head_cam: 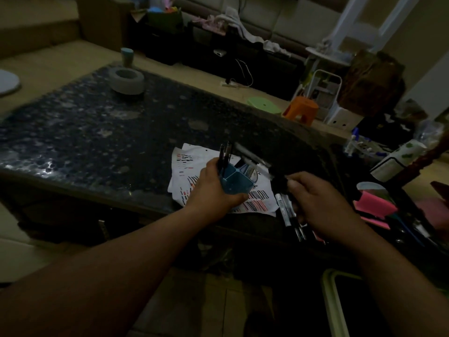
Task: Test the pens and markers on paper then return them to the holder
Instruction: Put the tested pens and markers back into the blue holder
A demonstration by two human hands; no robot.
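Left grip [213, 188] and right grip [320, 201] reach forward, each curled closed, holding.

dim, underexposed room; edges bowed, perhaps slightly blurred.

No legible text on the paper [194, 152] or pens [281, 203]

2 bare forearms [109, 268] enter from lower left and lower right of frame; left hand [213, 192] and right hand [323, 204] bare.
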